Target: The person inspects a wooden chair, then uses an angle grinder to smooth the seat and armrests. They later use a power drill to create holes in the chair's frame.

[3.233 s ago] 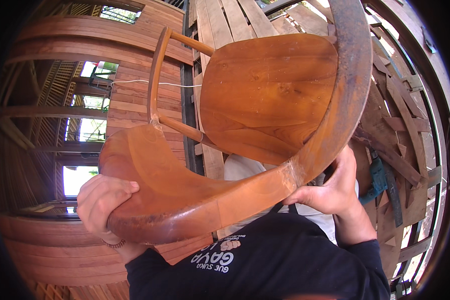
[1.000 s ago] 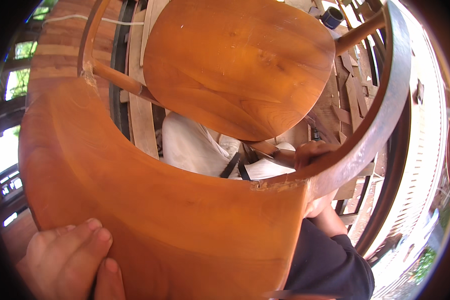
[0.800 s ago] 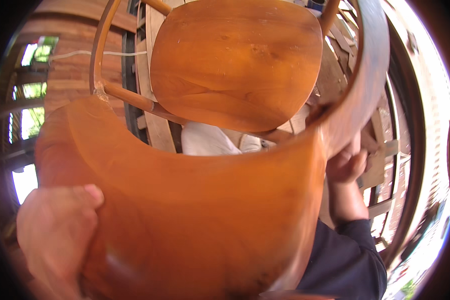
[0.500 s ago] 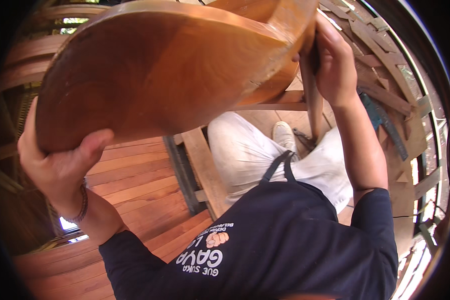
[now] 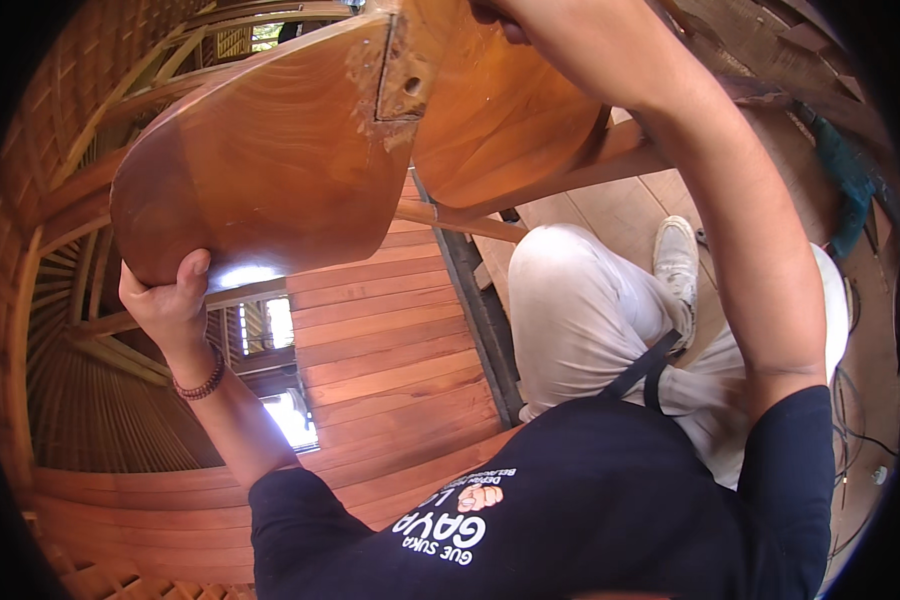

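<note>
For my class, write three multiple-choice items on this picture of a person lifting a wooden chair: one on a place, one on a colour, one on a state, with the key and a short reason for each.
1. Where does the left hand grip the wooden chair?
A. At the lower edge of its broad curved panel
B. On a chair leg near the floor
C. On a cushion

2. What colour is the person's shirt?
A. White
B. Dark navy
C. Red

3. How is the chair held?
A. Standing on the plank floor
B. Lying flat on the lap
C. Raised in the air above the lap

Key: 1 A, the fingers curl under the panel's lower edge. 2 B, the shirt is dark navy with pale print, while the trousers are light. 3 C, the chair is up by the head with the right arm stretched upward; the right hand is mostly out of view at the top.
</note>
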Action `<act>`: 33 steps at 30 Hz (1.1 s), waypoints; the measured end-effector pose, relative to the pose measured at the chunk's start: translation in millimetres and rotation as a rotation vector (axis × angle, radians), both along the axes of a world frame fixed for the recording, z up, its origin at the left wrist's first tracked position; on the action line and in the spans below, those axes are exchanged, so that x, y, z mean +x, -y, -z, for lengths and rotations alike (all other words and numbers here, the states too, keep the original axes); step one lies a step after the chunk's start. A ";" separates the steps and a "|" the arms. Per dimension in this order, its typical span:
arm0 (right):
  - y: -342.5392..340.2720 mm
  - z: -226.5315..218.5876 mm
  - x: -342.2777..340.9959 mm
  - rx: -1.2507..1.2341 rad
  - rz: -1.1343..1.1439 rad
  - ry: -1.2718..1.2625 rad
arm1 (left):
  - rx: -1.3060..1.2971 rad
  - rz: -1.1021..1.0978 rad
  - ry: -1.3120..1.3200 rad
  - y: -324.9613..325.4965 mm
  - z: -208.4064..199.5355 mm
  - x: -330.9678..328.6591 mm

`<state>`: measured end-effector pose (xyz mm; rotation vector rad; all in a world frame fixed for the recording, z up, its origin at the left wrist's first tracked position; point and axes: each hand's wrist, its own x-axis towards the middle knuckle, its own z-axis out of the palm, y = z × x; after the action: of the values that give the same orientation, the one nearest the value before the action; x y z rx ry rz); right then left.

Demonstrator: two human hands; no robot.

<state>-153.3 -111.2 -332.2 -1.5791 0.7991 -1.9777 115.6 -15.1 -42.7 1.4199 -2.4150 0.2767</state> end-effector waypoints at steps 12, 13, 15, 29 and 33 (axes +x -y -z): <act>-53.4 -27.5 -11.8 0.060 -0.152 -0.008 | -0.045 0.022 -0.009 -7.7 -16.6 15.7; -65.6 -32.6 -18.4 0.074 -0.142 -0.080 | -0.047 0.019 -0.012 -12.2 -18.2 16.8; -70.1 -39.9 -28.3 0.158 -0.184 -0.127 | -0.034 0.027 -0.013 -10.3 -17.4 14.7; -54.0 -49.4 4.5 0.077 -0.112 0.028 | -0.073 0.064 0.004 -13.2 -17.8 22.0; -38.7 -46.0 -2.8 0.198 -0.218 -0.036 | -0.091 0.046 0.035 -14.5 -17.2 20.1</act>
<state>-156.0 -72.5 -286.2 -1.5193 0.7750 -1.6687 135.7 -0.6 -25.5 1.3286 -2.4261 0.3980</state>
